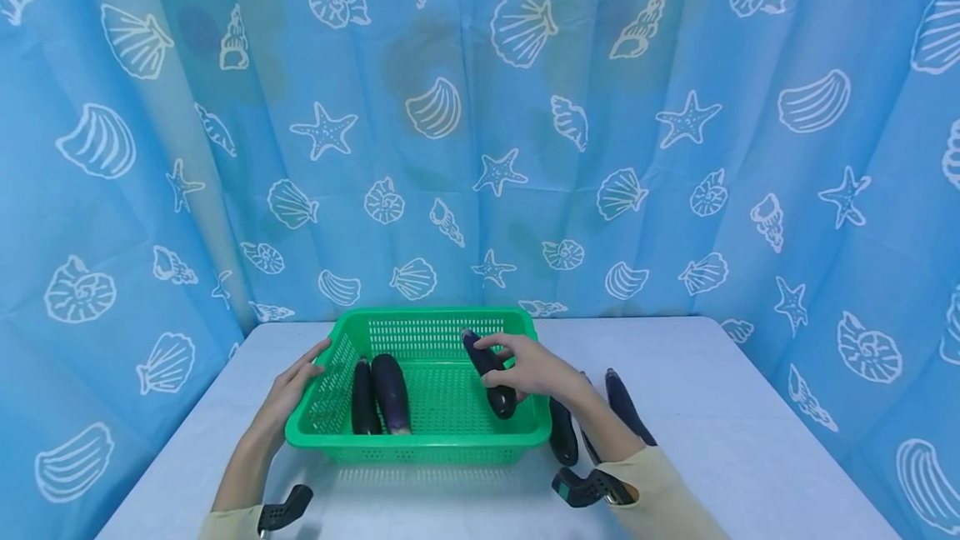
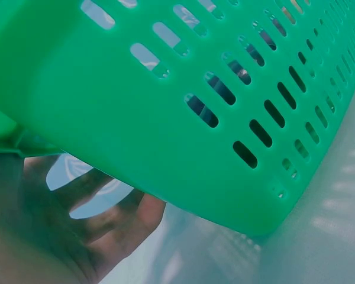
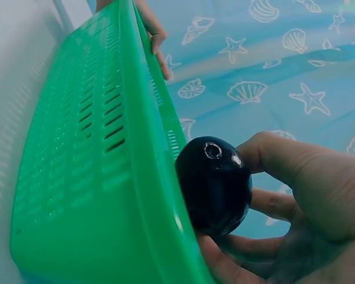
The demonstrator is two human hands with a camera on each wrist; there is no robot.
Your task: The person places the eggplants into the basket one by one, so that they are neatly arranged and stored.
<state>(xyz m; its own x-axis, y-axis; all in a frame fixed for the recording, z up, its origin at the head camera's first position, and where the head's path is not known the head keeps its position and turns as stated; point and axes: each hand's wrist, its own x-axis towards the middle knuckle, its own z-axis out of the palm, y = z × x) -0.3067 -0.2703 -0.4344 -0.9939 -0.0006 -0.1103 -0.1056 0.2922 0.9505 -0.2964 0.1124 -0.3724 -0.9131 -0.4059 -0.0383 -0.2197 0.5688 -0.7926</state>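
Observation:
My right hand point(image 1: 528, 365) grips a dark purple eggplant point(image 1: 486, 373) by its sides, above the right part of a green plastic basket point(image 1: 416, 441). In the right wrist view the glossy rounded end of this eggplant point(image 3: 216, 183) points at the camera beside the basket's rim. My left hand point(image 1: 288, 390) rests on the left rim with fairly straight fingers; in the left wrist view the hand point(image 2: 89, 225) touches the perforated basket wall point(image 2: 118, 118). Two eggplants lie side by side at the left inside the basket, a slim one point(image 1: 364, 398) and a thicker one point(image 1: 391, 390).
Right of the basket, more eggplants lie on the white table point(image 1: 750, 440), among them one near the basket wall point(image 1: 562, 432) and one farther right point(image 1: 626, 405). My right forearm partly covers them. A blue shell-print curtain point(image 1: 480, 148) hangs behind the table.

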